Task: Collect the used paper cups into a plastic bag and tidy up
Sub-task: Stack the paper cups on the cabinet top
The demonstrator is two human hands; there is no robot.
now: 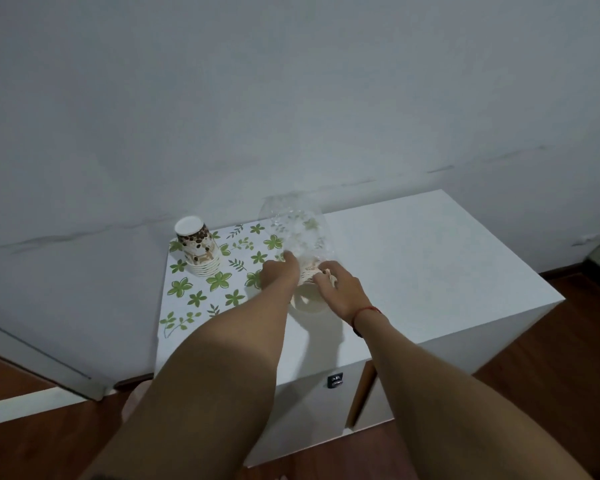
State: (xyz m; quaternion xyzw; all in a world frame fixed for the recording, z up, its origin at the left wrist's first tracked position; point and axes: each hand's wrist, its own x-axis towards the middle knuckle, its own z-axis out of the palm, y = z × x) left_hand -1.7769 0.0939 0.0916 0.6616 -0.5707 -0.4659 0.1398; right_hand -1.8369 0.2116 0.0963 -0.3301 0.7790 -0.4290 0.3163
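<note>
Cups (309, 301) lie partly inside the clear bag (297, 230) at mid-table (430, 258), gripped by the right hand (340, 289). The bag's mouth is pinched by the left hand (279, 273). A second stack (198, 251), far left, is not yet bagged.

White cabinet (430, 258); white mat (201, 292) with green leaf-flower print; white cups (198, 249) with brown coffee-bean pattern; clear plastic bag (297, 230); red wrist string (366, 311); brown wood floor (551, 393).
</note>
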